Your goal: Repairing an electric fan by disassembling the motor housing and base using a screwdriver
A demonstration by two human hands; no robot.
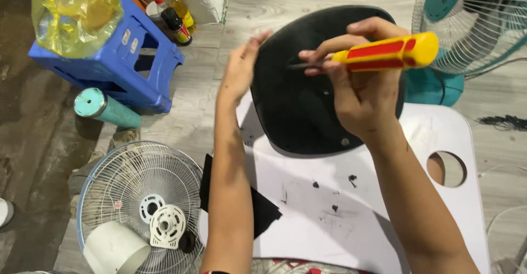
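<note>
**Screwdriver at work on a black fan base**

The right hand (pixel 365 95) is closed around a screwdriver (pixel 384 54) with a yellow and red handle, its dark shaft pointing left toward the upper part of a black base plate (pixel 296 109). The plate stands tilted on its edge on a white desk (pixel 379 213), with its underside facing the camera. The left hand (pixel 241 68) lies with flat, open fingers against the plate's left rim and steadies it; it grips nothing.

Judging by this, the step in hand is working a screw on the underside of the plate. The tip seems to sit at or just by the plate's surface, though the exact spot is hard to tell. The next move would call for seating the tip squarely in the screw head and turning, while the left hand keeps the plate from rocking; a slip could scratch the plastic or jab the steadying fingers.

On the floor to the left lie a wire fan guard (pixel 137 197) with a white plastic disc (pixel 167 225) on it, a teal tube (pixel 107 108) and a blue stool (pixel 118 54) bearing a yellow bag (pixel 74 10). Sauce bottles (pixel 175 16) stand behind the stool, and another fan (pixel 472 21) is at upper right.
</note>
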